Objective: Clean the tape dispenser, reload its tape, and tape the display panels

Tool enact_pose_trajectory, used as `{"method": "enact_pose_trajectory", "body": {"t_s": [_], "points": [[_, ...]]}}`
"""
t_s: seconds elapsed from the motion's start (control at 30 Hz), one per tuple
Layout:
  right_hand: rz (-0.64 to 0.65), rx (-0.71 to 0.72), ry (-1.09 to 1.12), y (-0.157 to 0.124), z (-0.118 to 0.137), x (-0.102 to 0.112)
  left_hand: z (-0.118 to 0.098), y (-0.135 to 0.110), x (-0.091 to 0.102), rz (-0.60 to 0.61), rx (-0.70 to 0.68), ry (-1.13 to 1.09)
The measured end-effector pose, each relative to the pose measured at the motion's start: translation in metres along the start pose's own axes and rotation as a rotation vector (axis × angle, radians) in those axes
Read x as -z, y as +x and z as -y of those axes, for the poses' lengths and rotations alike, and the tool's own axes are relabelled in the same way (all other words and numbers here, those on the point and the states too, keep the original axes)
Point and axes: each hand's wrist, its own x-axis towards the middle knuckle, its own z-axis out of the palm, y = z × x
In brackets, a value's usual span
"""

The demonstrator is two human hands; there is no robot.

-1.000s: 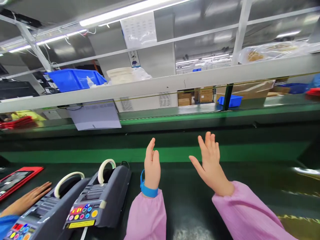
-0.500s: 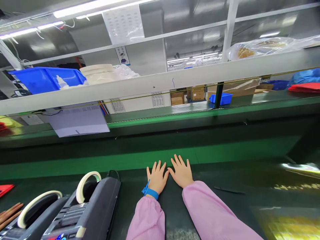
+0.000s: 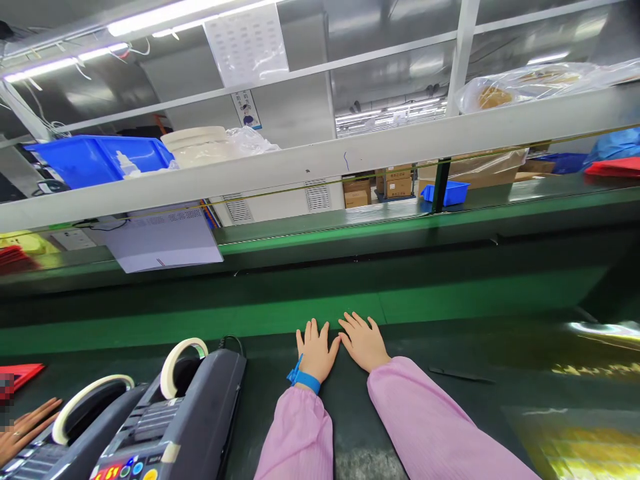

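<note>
My left hand (image 3: 316, 355) lies flat on the dark green bench (image 3: 273, 373), fingers spread and pointing away from me. A blue wrist strap (image 3: 306, 381) circles that wrist, just past the pink sleeve cuff. To its right, my right hand (image 3: 364, 343) rests palm down with its fingers apart. The two thumbs are close together, and neither hand holds anything. A thin dark strip (image 3: 460, 375), perhaps a tool, lies right of my right forearm. Left of my left hand stands a grey tape dispenser (image 3: 210, 393) with a roll of pale tape (image 3: 173, 363).
A second tape dispenser (image 3: 95, 413) stands farther left, with another person's hand (image 3: 30, 427) beside it. A red item (image 3: 25, 375) lies behind that hand. Overhead, a white shelf beam (image 3: 280, 167) carries a blue bin (image 3: 100, 160). Glossy plastic-covered yellow material (image 3: 590, 440) lies at right.
The view has shifted slightly. More of the other person's hand and the red item shows at left. My hands stay flat on the bench, with the right fingers angled a little more leftward.
</note>
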Motion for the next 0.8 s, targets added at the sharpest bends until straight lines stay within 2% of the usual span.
{"method": "enact_pose_trajectory", "body": {"t_s": [0.27,0.47,0.57,0.73,0.8], "points": [[0.000,0.061,0.012,0.001,-0.001,-0.003,0.003,0.004,-0.008,-0.035,0.015,-0.016],[-0.001,0.109,0.030,0.003,-0.001,-0.002,0.007,0.005,-0.011,-0.061,-0.009,-0.111],[-0.008,0.121,0.039,0.002,-0.001,-0.003,0.010,0.006,-0.011,-0.071,-0.072,-0.206],[-0.054,0.126,0.048,0.005,-0.003,-0.005,0.011,0.011,-0.003,-0.057,-0.274,-0.442],[-0.083,0.149,0.054,0.006,-0.005,-0.005,0.010,0.012,0.002,-0.066,-0.290,-0.525]]}}
